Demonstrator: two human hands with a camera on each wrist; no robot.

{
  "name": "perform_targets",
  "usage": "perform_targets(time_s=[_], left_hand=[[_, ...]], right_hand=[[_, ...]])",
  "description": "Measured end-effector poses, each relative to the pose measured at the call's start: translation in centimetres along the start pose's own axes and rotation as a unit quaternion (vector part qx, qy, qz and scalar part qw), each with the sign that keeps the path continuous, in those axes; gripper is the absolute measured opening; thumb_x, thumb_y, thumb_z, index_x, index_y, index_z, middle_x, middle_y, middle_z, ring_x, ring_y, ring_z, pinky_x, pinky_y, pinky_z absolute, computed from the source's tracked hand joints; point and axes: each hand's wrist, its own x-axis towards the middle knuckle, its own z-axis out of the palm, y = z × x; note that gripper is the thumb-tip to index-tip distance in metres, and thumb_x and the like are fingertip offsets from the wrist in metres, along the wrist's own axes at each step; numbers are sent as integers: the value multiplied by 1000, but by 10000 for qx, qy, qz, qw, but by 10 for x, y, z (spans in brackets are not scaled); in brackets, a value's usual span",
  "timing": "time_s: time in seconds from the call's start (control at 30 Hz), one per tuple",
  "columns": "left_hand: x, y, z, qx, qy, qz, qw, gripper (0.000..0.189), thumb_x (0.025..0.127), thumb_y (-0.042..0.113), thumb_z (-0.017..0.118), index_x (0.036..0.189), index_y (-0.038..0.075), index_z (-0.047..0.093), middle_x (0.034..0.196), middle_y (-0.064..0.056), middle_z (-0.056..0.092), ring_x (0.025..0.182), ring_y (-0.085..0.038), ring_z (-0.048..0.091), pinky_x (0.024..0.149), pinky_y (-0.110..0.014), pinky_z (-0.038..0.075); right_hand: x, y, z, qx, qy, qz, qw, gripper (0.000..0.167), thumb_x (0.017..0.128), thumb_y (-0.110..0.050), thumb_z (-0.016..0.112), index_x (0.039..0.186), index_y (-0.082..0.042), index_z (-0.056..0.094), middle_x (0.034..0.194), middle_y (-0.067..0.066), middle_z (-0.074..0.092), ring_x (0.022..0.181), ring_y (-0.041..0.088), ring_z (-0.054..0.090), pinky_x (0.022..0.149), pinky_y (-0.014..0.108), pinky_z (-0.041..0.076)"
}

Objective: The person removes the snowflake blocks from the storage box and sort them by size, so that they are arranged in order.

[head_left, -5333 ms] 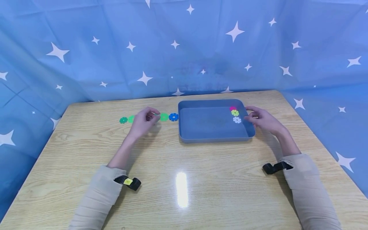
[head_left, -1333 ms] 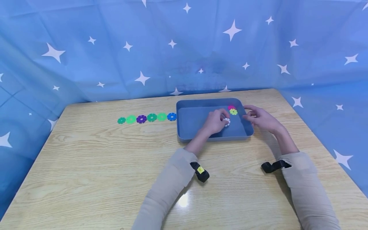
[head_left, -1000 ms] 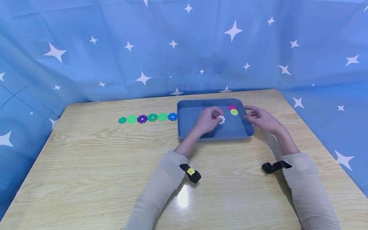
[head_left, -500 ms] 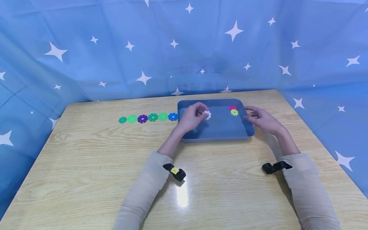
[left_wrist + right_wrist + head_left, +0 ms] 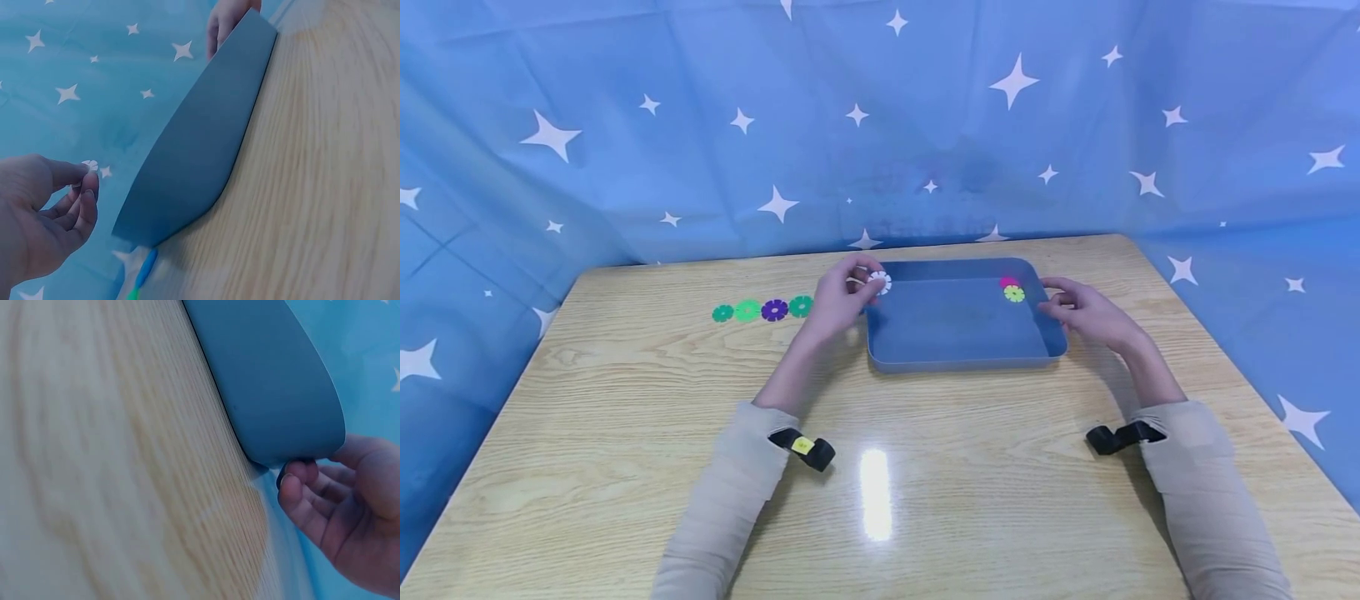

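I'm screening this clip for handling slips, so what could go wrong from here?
The left hand pinches the round, white notched disc only near its edge, by the left end of the rectangular blue-grey tray, so the disc might slip and drop.

The right hand grips the tray at its right end; a push leftward could knock the flat blue piece lying close to the tray's left end.

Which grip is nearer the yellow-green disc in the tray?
Right. The right grip is at the tray's right end, close beside the yellow-green disc. The left grip is across at the tray's left end, pinching a white disc.
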Motion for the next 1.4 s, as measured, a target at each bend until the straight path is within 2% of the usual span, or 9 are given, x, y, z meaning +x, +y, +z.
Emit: perform_targets(time_s=[0.17, 0.4, 0.6, 0.7, 0.83, 1.07, 1.23, 1.4], left_hand=[[-6, -4, -21, 79, 78, 51, 9999, 16, 100, 8, 64, 115, 3, 63, 99, -12, 62, 84, -39, 66, 81, -53, 56], [-14, -14, -52, 266, 239, 11, 9994, 20, 100, 13, 65, 118, 4, 64, 99, -12, 60, 87, -46, 64, 79, -50, 55], [-23, -21, -83, 472, 532, -222, 9972, 25, 100, 13, 66, 122, 1, 64, 97, -11, 57, 79, -29, 66, 74, -34, 58], [-28, -27, -101, 605, 676, -384, 9951, 27, 99, 14, 66, 123, 1, 64, 95, -12, 57, 78, -24, 67, 74, -33, 59], [-35, -34, -126, 887, 861, -636, 9903, 26, 100, 13, 65, 123, 1, 63, 96, -12, 57, 83, -25, 68, 78, -33, 59], [-52, -45, -166, 1078, 1165, -1103, 9811, 25, 102, 7, 58, 125, -2, 60, 98, -13, 56, 81, -14, 68, 78, -26, 59], [-61, -49, -190, 1346, 1484, -1466, 9687, 29, 101, 10, 61, 127, -2, 61, 101, -15, 59, 72, -7, 70, 70, -22, 58], [-66, -50, -205, 1754, 1693, -1783, 9533, 32, 101, 15, 63, 128, -1, 59, 103, -15, 60, 68, -4, 68, 66, -20, 56]], right_hand=[[1, 2, 0, -35, 17, -28, 10000, 60, 106, -26, 54, 154, 3, 30, 98, 14, 54, 66, 24, 52, 63, 33, 47], [1, 3, -1, -59, 0, -47, 10000, 61, 107, -27, 53, 154, 2, 30, 98, 15, 54, 67, 23, 52, 65, 32, 48], [1, 3, -1, -68, 11, -12, 10000, 61, 106, -28, 53, 155, 1, 29, 99, 17, 54, 69, 23, 52, 66, 31, 49], [0, 3, -2, -77, 4, 2, 10000, 62, 106, -28, 53, 155, 1, 29, 101, 17, 54, 69, 23, 52, 67, 32, 49], [1, 3, -2, -94, 2, 3, 10000, 62, 106, -28, 54, 155, 1, 29, 102, 18, 54, 70, 23, 53, 67, 32, 49], [0, 4, -2, -116, -15, 25, 9999, 62, 106, -29, 54, 156, 0, 29, 104, 19, 54, 71, 22, 53, 67, 32, 49], [0, 4, -2, -138, -1, 16, 9999, 62, 106, -28, 54, 156, 0, 29, 103, 19, 55, 70, 25, 54, 66, 32, 49], [0, 3, -2, -134, -21, 11, 9999, 63, 107, -29, 53, 156, 1, 28, 104, 19, 54, 71, 25, 53, 66, 33, 48]])
